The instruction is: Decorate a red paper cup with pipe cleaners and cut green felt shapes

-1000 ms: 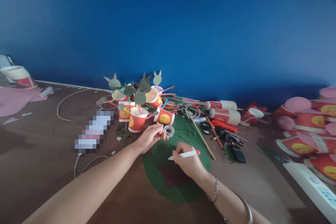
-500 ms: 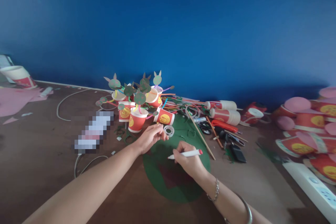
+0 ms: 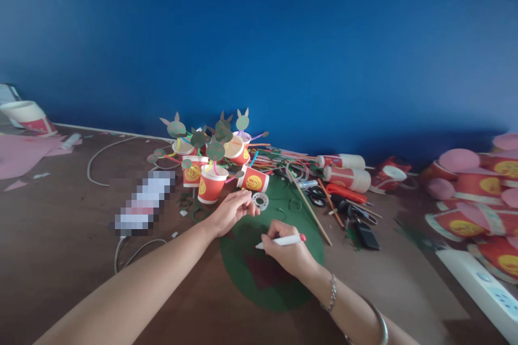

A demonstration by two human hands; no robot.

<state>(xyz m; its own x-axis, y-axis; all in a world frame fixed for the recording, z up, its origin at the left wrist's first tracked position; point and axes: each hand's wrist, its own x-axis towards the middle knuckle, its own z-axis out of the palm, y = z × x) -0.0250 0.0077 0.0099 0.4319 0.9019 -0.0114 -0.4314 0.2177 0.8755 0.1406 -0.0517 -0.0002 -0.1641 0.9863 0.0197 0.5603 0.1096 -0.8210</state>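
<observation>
My right hand is closed around a white marker with a red end. The marker slants left and down, its tip close above or on a large round sheet of green paper; contact is unclear. At the sheet's upper left edge rests my left hand, fingers loosely bent and partly apart, with nothing visible in them. Beside its fingertips lies a white tape roll. Just behind, a red and white paper cup lies tipped. A dark reddish patch shows on the sheet.
Cups with paper animal heads stand at the back. To the right are a wooden stick, scissors, stacked cups and a power strip. A blurred phone with a cable lies left; a blue wall stands behind.
My right hand has shifted slightly left and down with the marker, so the tip sits a little lower on the green paper. My left hand has stayed put.
</observation>
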